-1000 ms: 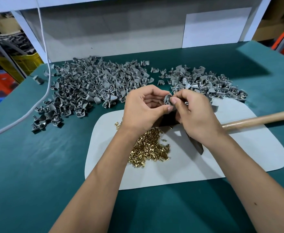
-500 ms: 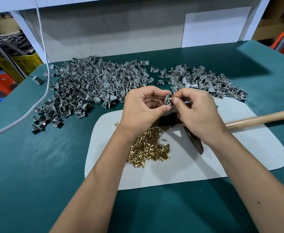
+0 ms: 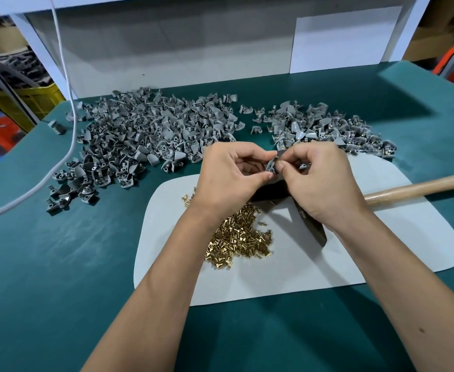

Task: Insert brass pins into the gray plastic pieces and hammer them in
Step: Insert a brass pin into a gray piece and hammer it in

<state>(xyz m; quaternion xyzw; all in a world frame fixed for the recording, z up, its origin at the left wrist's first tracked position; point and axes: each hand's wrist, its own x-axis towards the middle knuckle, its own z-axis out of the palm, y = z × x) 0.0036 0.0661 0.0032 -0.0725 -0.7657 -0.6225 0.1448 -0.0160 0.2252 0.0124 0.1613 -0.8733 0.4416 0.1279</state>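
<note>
— Gray plastic piece [image 3: 272,166]: why above the table's middle?
— Left hand [image 3: 231,175] pinches it steady; right hand [image 3: 318,181] pinches something at it, probably a pin.
— Hammer [image 3: 408,189]?
— Ready beside.

Two gray piles [image 3: 150,135], one hammer [image 3: 419,187], one mat [image 3: 368,259].

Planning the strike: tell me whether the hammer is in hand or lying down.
Lying down. The hammer rests on the white mat, handle untouched; both hands pinch a gray piece.
</note>
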